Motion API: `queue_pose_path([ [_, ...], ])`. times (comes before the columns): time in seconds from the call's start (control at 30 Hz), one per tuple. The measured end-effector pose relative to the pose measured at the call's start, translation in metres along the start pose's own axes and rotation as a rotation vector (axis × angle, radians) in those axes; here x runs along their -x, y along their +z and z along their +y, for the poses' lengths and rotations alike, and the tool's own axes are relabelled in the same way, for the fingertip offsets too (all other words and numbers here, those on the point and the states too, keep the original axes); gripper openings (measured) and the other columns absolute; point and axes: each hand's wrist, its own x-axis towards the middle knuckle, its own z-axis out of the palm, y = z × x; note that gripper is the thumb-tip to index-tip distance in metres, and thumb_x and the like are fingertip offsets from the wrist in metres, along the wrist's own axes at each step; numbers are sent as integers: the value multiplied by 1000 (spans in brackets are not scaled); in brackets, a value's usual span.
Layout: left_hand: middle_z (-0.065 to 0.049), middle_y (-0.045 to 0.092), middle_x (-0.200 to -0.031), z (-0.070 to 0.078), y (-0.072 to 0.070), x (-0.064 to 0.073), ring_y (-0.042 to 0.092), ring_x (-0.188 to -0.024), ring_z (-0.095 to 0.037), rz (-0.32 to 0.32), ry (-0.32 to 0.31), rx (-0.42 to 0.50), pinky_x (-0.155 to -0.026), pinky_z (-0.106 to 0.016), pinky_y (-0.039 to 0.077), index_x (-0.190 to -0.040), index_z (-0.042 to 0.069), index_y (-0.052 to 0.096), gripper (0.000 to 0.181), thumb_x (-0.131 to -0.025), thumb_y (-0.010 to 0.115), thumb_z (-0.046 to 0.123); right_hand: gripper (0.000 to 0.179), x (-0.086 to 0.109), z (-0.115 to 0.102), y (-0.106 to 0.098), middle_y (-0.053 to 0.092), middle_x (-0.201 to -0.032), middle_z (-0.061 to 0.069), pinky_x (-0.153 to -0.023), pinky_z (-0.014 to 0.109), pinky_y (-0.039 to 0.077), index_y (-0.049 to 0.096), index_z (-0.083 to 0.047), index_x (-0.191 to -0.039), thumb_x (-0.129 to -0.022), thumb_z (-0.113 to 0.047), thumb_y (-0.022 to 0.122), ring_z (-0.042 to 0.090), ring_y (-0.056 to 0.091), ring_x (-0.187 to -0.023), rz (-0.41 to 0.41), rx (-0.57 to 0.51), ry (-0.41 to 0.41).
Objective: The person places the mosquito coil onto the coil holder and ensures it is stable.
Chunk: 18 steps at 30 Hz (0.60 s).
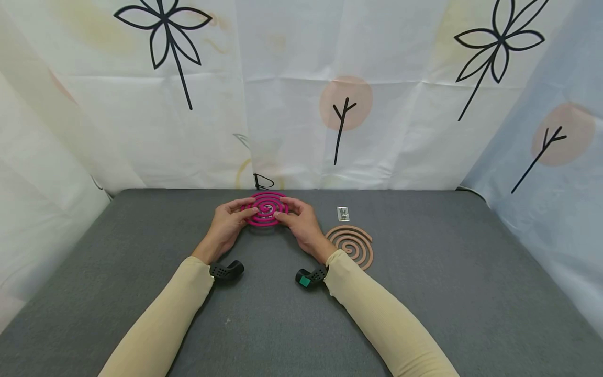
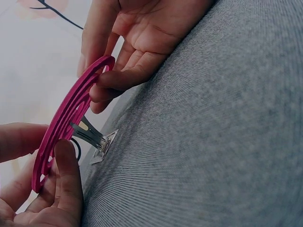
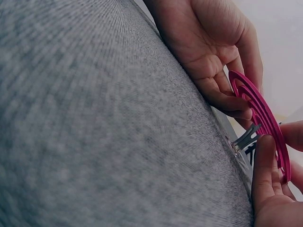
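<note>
Both hands are holding a pink coil (image 1: 265, 208) at the far middle of the grey mat (image 1: 424, 293), just short of the curtain (image 1: 292, 94). The left hand (image 1: 229, 224) is pinching its rim at about 9 o'clock and the right hand (image 1: 301, 222) is pinching it at about 3 o'clock, thumbs beneath and fingers curled over the top, so the hands are a coil's width apart with each one clamped on the coil. In the left wrist view the coil (image 2: 66, 120) is hanging above a small metal stand (image 2: 94, 140) whose prong is rising from a flat base on the mat and is touching the coil's underside near the centre; I cannot tell whether the tip is already sitting in the slot.

To do this well, I would judge that the person should be keeping the coil level, sharing the load evenly between both hands and lowering gently so the prong is entering the centre slot, since a thin spiral like this is likely to snap if twisted or forced.

A brown coil (image 1: 352, 244) is lying flat on the mat at about 4 o'clock from the pink one, near the right wrist, and a second small metal stand (image 1: 343, 213) is lying just beyond it, apart from it.
</note>
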Motion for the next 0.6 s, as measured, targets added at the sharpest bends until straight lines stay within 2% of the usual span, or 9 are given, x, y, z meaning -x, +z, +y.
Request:
queue_pose_path([
  [0.1,-17,49,-149,0,0,0,57,-92,-6,2,-1,-3,-74,-18,50,-143,-4,54,46,-99,66,7,51,0,0,0,55,-137,23,-82,23,55,52,3,-144,-95,5,66,15,63,-105,-8,6,-2],
  [0.3,-15,48,-150,-1,1,-1,58,-99,-7,4,-1,7,-77,-18,52,-143,-3,54,46,-99,66,5,51,0,0,-1,52,-142,22,-83,23,55,51,2,-145,-96,3,66,22,63,-114,-19,27,-6],
  [0.6,-18,47,-150,0,0,-1,57,-89,-5,2,6,-4,-73,-17,50,-143,-5,53,45,-100,65,4,52,1,-1,0,52,-142,22,-82,22,55,51,3,-146,-95,6,65,20,62,-113,-15,14,8],
])
